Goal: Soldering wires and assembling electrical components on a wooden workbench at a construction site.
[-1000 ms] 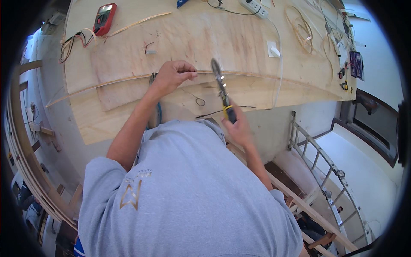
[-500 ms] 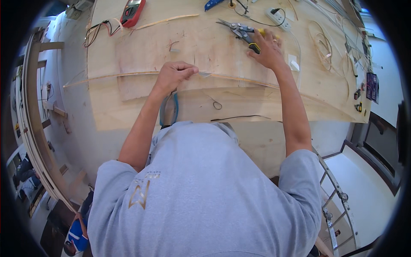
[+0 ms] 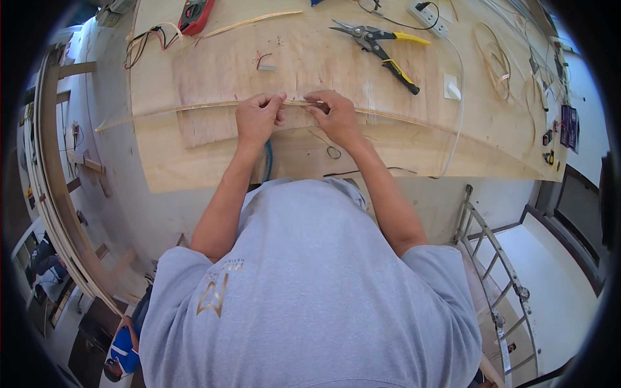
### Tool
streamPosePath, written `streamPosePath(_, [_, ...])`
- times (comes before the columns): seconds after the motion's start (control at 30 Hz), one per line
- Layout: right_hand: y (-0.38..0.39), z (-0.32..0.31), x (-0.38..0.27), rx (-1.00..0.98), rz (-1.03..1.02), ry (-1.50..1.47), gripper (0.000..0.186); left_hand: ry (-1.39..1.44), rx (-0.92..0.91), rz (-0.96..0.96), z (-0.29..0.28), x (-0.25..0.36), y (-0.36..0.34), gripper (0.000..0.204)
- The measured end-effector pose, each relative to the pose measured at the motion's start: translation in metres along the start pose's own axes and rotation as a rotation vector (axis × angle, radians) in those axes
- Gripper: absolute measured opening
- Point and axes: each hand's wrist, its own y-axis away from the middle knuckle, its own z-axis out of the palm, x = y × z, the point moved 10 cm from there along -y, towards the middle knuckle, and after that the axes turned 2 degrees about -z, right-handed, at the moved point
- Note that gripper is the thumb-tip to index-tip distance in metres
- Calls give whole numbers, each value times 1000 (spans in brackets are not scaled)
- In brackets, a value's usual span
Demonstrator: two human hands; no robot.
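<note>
A long, thin, clear and yellowish strip [image 3: 401, 118], which looks like an LED strip, runs left to right across the wooden table. My left hand [image 3: 257, 119] pinches it near the middle. Just to the right, my right hand [image 3: 336, 118] pinches the same strip, its fingertips close to the left ones. What lies exactly between the fingertips is too small to make out. Beyond the right hand lie tin snips [image 3: 370, 44] with yellow and black handles, jaws apart. Blue-handled pliers [image 3: 268, 161] are partly hidden by my left forearm.
A red multimeter [image 3: 196, 16] with leads is at the far left. A white power strip [image 3: 428, 18] stands at the far right, its cable running down the table. Coiled strip [image 3: 501, 64] lies farther right. A metal ladder [image 3: 498, 271] is at the lower right; another person [image 3: 124, 349] is at lower left.
My right hand has left the tin snips and come down and left to the strip beside my left hand. The snips now lie loose on the table.
</note>
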Motion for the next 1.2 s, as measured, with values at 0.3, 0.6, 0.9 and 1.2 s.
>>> streamPosePath(0.3, [-9,-3,5,-86,22,65,11,34,-253,78,14,3,-1,21])
streamPosePath(0.6, [1,20,-41,-194,-216,222,16,-18,-104,-58,6,-9,18,22])
streamPosePath(0.9, [7,36,-64,-159,-641,536,18,358,-89,-260,2,-40,23,24])
streamPosePath(1.2, [-13,36,-32,-62,-320,227,17,-465,261,379,-55,2,32,32])
